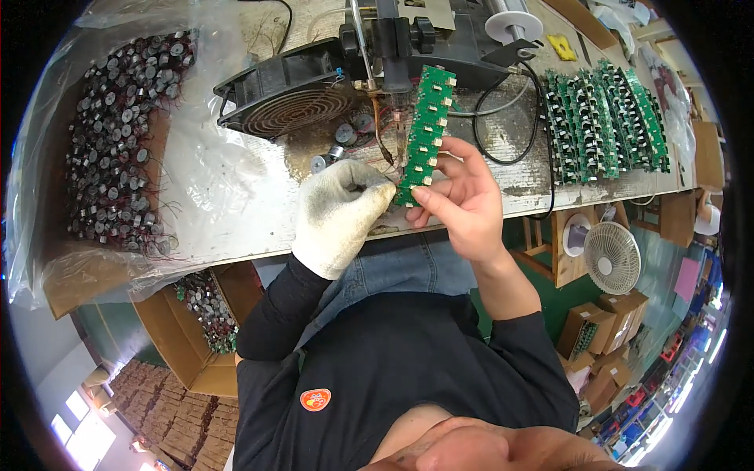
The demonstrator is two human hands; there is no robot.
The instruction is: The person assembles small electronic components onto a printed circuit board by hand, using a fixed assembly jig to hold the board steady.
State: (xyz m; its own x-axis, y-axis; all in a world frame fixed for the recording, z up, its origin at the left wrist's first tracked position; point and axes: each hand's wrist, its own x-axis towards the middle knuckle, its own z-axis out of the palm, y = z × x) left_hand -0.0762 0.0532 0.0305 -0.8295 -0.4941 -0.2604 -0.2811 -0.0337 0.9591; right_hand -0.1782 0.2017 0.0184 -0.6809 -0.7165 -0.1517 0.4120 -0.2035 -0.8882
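A long green circuit board strip (426,133) with a row of small pale connectors is gripped near its lower end by my bare right hand (463,196), thumb in front. My left hand (342,208), in a whitish work glove, is closed in a pinch at the board's lower left edge; what its fingertips hold is too small to make out. Just beyond, the bent tip of a soldering tool (382,145) points down beside the board. Small round metal motors (345,133) with thin wires lie on the bench past my left hand.
A black round fan (290,98) stands at the back, beside a white solder spool (514,25). Many wired motors (118,133) fill the left side. Stacked circuit boards (601,125) lie at right, near a black cable (540,102). Below the bench edge sits an open carton (184,345).
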